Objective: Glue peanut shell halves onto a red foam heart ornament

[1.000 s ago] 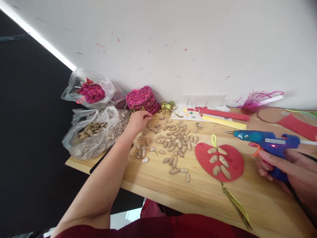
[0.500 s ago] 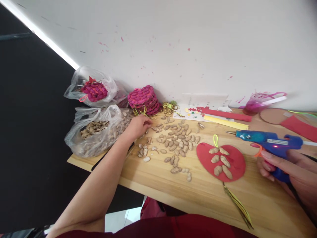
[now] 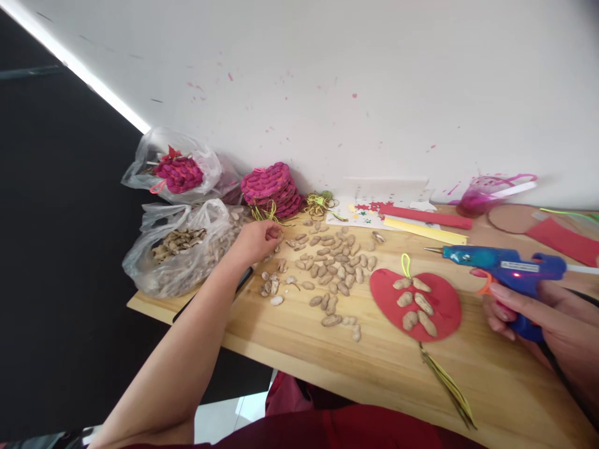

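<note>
My right hand (image 3: 533,318) is wrapped round a blue hot glue gun (image 3: 508,265), its nozzle pointing left and a small red light lit. Left of it lies a red heart-shaped piece (image 3: 447,305) with several peanuts (image 3: 423,304) in two rows, a yellow-green loop on top and an olive tassel (image 3: 449,390) below. My left hand (image 3: 258,241) is low over the table at the left edge of the loose peanuts (image 3: 334,262). Its fingers are curled together, and whatever they may hold is hidden. Broken shells (image 3: 270,285) lie just below that hand.
Plastic bags, one with peanuts (image 3: 178,243), stand at the table's left end. Behind are stacked magenta discs (image 3: 271,184), tangled cords (image 3: 321,202), red and yellow strips (image 3: 425,229) and a magenta-stained cup (image 3: 482,194). A dark flat object (image 3: 243,279) lies under my left forearm. The wall closes the back.
My left hand has shifted slightly left and its fingers have curled in more. The right hand keeps the glue gun in nearly the same place.
</note>
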### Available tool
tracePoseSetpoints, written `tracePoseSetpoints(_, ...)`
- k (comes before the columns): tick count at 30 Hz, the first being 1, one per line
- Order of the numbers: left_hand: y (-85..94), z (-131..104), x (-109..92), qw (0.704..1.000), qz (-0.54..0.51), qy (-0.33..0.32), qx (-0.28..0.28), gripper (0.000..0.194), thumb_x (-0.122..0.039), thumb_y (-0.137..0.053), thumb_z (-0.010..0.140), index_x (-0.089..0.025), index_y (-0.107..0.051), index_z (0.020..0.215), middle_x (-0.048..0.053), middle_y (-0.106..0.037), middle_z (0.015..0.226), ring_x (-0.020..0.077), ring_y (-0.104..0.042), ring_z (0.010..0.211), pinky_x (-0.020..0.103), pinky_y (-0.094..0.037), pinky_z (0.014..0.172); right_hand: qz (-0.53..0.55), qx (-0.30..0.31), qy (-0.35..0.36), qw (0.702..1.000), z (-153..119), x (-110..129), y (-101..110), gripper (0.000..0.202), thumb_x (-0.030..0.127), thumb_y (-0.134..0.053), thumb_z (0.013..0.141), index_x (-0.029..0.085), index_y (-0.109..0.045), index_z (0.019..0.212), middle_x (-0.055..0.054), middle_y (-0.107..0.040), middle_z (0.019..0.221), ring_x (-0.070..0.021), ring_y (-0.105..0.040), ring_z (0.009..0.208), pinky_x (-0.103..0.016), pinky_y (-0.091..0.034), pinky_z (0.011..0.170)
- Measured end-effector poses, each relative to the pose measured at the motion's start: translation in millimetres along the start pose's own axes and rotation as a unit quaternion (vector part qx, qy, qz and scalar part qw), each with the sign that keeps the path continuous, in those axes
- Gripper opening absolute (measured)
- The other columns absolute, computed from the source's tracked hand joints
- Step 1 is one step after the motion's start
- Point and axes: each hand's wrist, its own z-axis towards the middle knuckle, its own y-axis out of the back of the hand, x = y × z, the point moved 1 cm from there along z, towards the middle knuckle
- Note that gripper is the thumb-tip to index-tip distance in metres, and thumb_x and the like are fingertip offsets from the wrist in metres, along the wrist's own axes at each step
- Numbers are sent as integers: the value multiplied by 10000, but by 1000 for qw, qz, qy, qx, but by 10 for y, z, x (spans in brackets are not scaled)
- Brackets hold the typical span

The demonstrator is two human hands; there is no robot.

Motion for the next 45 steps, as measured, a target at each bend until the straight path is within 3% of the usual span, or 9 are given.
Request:
tracePoseSetpoints(3, -6, 13, -55, 999, -32, -18, -7, 371, -178, -661, 764, -147, -701, 1132, 43, -757, 918, 174, -700, 793, 256, -541, 768, 33, 35, -39, 998, 23, -73, 36, 505, 636, -818, 562, 199, -565, 559, -32, -568, 542, -164, -555, 487, -238, -440, 397)
tracePoseSetpoints(9, -14, 115, -256, 998, -1, -68, -17, 416, -109, -640, 766, -162, -688, 1176, 32, -751, 901, 165, -686, 769, 265, -523, 789, 28, 39, -23, 999, 2, -90, 36, 481, 617, -773, 659, 201, -549, 571, -21, -557, 549, -150, -542, 504, -227, -441, 422)
tracePoseSetpoints(17, -162, 316, -329, 996, 32, -85, 0, 405, -53, -635, 760, -134, -712, 1148, 54, -761, 911, 187, -698, 825, 266, -516, 817, 29, 29, -37, 998, -26, -37, 15, 506, 645, -788, 619, 204, -546, 576, -23, -555, 546, -147, -533, 494, -235, -415, 409)
tracePoseSetpoints(24, 6, 25, -168, 996, 1, -91, 3, 167, -140, -643, 801, -195, -752, 915, 23, -769, 943, 187, -691, 835, 286, -516, 817, 65, 20, -43, 997, -64, 2, -6, 518, 615, -845, 555, 205, -529, 564, -8, -525, 538, -149, -529, 482, -245, -407, 392)
tracePoseSetpoints(27, -50, -68, -91, 993, -18, -116, 23, 177, -156, -673, 788, -203, -755, 938, 26, -760, 983, 190, -687, 869, 295, -518, 840, 88, 15, -51, 995, -75, 52, -32, 521, 585, -885, 495, 211, -531, 575, 2, -513, 532, -155, -532, 475, -246, -393, 375)
tracePoseSetpoints(33, -215, -79, -65, 987, -29, -153, -37, 99, -189, -631, 826, -188, -728, 846, 58, -727, 941, 207, -664, 902, 324, -508, 881, 99, 10, -48, 994, -58, 60, -49, 508, 571, -886, 511, 211, -538, 595, 9, -523, 539, -146, -539, 478, -235, -409, 387)
tracePoseSetpoints(39, -139, -74, -39, 992, -94, -82, 25, 190, -327, -605, 851, -195, -732, 903, 27, -771, 913, 202, -685, 842, 310, -503, 837, 110, 8, -64, 992, -11, 16, -42, 532, 553, -920, 428, 208, -565, 622, 9, -530, 520, -152, -540, 467, -237, -411, 377)
tracePoseSetpoints(42, -118, -41, -55, 989, -98, -79, 72, 208, -341, -613, 832, -214, -761, 904, 18, -784, 984, 205, -694, 918, 307, -486, 887, 104, 11, -62, 993, -26, 46, -53, 539, 569, -911, 439, 208, -557, 626, 10, -525, 522, -152, -540, 473, -235, -407, 374)
tracePoseSetpoints(45, -116, -5, -91, 993, -69, -49, 78, 212, -353, -647, 804, -231, -776, 920, -2, -782, 919, 192, -688, 842, 284, -490, 795, 98, 14, -63, 993, -38, 57, -53, 517, 558, -899, 484, 208, -549, 633, 10, -527, 537, -149, -546, 489, -229, -410, 384)
